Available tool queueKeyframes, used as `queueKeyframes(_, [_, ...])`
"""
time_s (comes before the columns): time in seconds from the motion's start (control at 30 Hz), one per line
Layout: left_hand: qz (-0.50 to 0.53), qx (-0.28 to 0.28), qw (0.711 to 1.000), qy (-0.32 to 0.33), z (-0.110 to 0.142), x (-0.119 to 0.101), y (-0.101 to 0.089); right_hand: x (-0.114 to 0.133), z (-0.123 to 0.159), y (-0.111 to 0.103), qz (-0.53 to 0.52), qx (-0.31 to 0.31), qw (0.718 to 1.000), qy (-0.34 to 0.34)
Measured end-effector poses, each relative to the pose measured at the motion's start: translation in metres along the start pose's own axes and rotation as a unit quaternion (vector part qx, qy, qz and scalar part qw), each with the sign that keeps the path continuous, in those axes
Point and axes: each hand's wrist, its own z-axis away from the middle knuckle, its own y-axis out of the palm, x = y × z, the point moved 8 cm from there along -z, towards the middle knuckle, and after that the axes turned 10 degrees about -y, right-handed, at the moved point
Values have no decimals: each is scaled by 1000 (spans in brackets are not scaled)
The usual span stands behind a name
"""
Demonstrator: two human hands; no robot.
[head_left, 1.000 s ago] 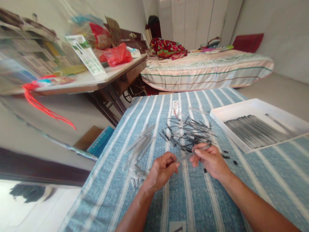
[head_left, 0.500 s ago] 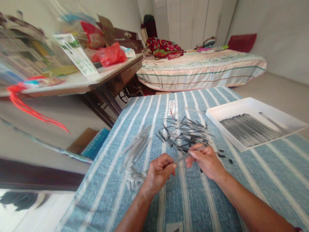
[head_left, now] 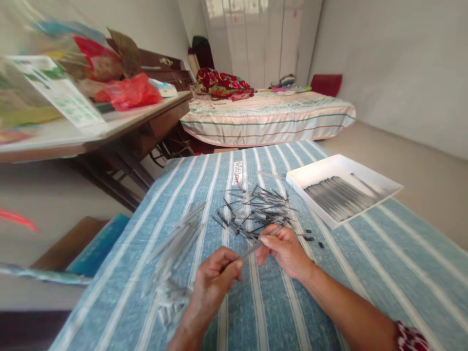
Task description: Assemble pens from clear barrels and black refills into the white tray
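Observation:
A slim, translucent grey pen is stretched between my two hands above the striped cloth. My left hand pinches its near end between thumb and fingers. Toward its far end, my right hand grips it, fingers closed. Just beyond the hands lies a loose heap of thin black refills. Several small black pieces lie to the right of my right hand. Left of my left hand are a bundle of clear grey pen barrels and a cluster of short greyish pieces, blurred.
A white box at the right of the table holds a row of dark grey pens. A desk with a red plastic bag stands at left. Behind the table is a bed. A blue carton sits low at left.
The whole view has shifted, so the table and hands appear further left. Both hands keep hold of the pen in much the same pose.

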Motion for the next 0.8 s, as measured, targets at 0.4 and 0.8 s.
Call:
queueKeyframes(0.4, [-14,34,999,-13,-8,1,26,-12,-1,15,44,54,997,36])
queueKeyframes(0.8, [-117,-47,992,-6,-13,6,0,87,-32,-61,374,-59,924,-41])
